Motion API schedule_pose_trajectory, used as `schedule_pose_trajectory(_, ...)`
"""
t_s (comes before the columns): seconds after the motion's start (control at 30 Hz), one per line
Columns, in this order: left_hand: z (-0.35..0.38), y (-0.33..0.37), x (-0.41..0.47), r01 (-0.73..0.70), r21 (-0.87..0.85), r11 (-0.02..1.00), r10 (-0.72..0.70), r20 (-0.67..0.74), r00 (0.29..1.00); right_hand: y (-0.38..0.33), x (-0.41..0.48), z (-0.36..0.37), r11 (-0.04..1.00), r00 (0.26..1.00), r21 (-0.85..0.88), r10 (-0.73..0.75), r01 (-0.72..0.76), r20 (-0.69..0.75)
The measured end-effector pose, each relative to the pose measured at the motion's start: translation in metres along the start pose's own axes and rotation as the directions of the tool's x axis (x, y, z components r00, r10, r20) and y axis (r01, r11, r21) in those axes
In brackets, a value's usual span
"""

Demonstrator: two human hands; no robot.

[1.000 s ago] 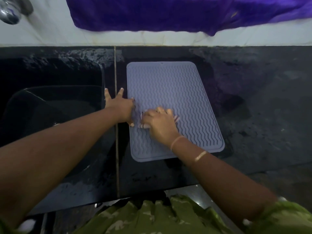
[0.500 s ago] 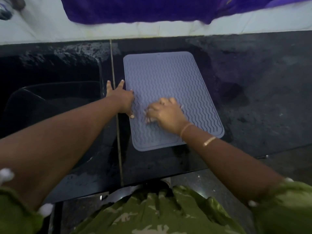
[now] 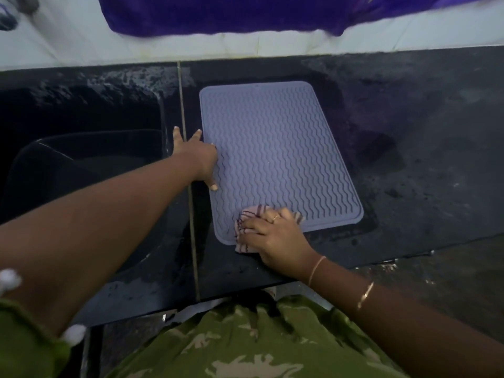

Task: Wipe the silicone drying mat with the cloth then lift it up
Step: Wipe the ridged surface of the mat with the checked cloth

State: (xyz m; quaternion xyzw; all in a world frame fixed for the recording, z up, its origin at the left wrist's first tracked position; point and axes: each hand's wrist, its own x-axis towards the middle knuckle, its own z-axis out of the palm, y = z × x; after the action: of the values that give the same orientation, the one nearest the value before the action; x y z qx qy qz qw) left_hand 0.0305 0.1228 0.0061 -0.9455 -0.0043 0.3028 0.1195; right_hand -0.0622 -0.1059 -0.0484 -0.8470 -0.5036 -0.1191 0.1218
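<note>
The silicone drying mat [image 3: 275, 156] lies flat on the black countertop [image 3: 425, 159], a grey rectangle with rounded corners and wavy ridges, its near edge close to the counter's front edge. No brand, label or writing can be read on it.

The cloth [image 3: 246, 225], pale with dark stripes, is bunched on the mat's near left corner and spills just over the near edge onto the counter. The right hand [image 3: 275, 238] presses down on it with the fingers [image 3: 261, 223] spread and laid flat over the fabric; they cover the cloth more than grip it, and a ring shows on one of them. Cloth shows beyond the fingertips and to their left, and a little on their right.

The left hand [image 3: 197, 156] rests open at the mat's left edge, about halfway along it. Its fingers are splayed and hold nothing: the thumb lies on the mat's border, the other fingers reach out over bare counter and across a thin seam [image 3: 188, 170] that runs front to back.

To the left of those fingers is the sink [image 3: 81, 137], a dark basin; what is in it cannot be made out. Past the mat's far edge a white tiled ledge [image 3: 81, 42] carries a purple fabric [image 3: 245, 12].
</note>
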Motion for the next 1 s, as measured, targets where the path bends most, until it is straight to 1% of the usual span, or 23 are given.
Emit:
schedule_pose_trajectory(0.07,0.001,0.002,0.003,-0.003,0.030,1.000,0.003,-0.013,1.000,0.009,0.005,0.001,0.995,0.995,-0.013,-0.098,0.097,-0.023)
schedule_pose_trajectory(0.17,0.003,0.002,0.007,-0.026,0.035,0.999,0.027,-0.029,0.999,0.032,0.018,0.006,0.967,0.968,-0.067,-0.249,0.247,-0.022)
schedule_pose_trajectory(0.27,0.000,0.004,0.005,-0.049,0.015,0.999,0.050,-0.034,0.998,0.050,0.032,0.008,0.945,0.950,-0.096,-0.313,0.313,0.017)
schedule_pose_trajectory(0.33,-0.002,0.005,0.004,-0.052,0.023,0.998,0.053,-0.039,0.998,0.061,0.050,0.007,0.953,0.961,-0.127,-0.273,0.276,0.044)
schedule_pose_trajectory(0.37,-0.003,0.005,0.004,-0.055,0.032,0.998,0.057,-0.044,0.997,0.066,0.061,0.006,0.969,0.977,-0.129,-0.206,0.211,0.047)
schedule_pose_trajectory(0.43,-0.002,0.002,0.004,-0.059,0.041,0.997,0.061,-0.045,0.997,0.075,0.085,0.006,0.998,0.999,-0.055,-0.014,0.016,0.031)
schedule_pose_trajectory(0.5,-0.001,0.000,0.005,-0.051,0.025,0.998,0.052,-0.041,0.998,0.079,0.101,0.009,0.988,0.988,0.038,0.150,-0.151,0.032)
schedule_pose_trajectory(0.53,0.000,-0.001,0.005,-0.050,0.013,0.999,0.050,-0.042,0.998,0.078,0.102,0.010,0.981,0.982,0.057,0.185,-0.186,0.027)
schedule_pose_trajectory(0.6,0.000,-0.003,0.006,-0.054,-0.002,0.999,0.054,-0.040,0.998,0.069,0.093,0.012,0.984,0.985,0.052,0.171,-0.171,0.006)
schedule_pose_trajectory(0.67,0.000,-0.005,0.007,-0.062,-0.012,0.998,0.062,-0.041,0.997,0.049,0.069,0.010,0.996,0.997,0.041,0.072,-0.073,0.017)
schedule_pose_trajectory(0.73,0.000,-0.007,0.008,-0.066,-0.014,0.998,0.065,-0.034,0.997,0.031,0.046,0.005,0.997,0.999,0.066,0.024,-0.026,0.027)
schedule_pose_trajectory(0.83,-0.002,-0.008,0.009,-0.076,-0.034,0.997,0.075,-0.036,0.997,0.034,0.035,-0.003,0.982,0.996,0.188,0.004,-0.020,0.086)
schedule_pose_trajectory(0.9,-0.008,-0.008,0.009,-0.091,-0.025,0.996,0.090,-0.035,0.995,0.053,0.050,-0.012,0.935,0.987,0.348,0.006,-0.062,0.158)
schedule_pose_trajectory(0.97,-0.018,-0.005,0.010,-0.099,0.010,0.995,0.100,-0.062,0.993,0.078,0.072,-0.019,0.876,0.986,0.465,0.061,-0.128,0.157)
schedule_pose_trajectory(1.0,-0.024,-0.004,0.011,-0.095,0.021,0.995,0.097,-0.091,0.991,0.091,0.085,-0.023,0.864,0.986,0.482,0.088,-0.145,0.139)
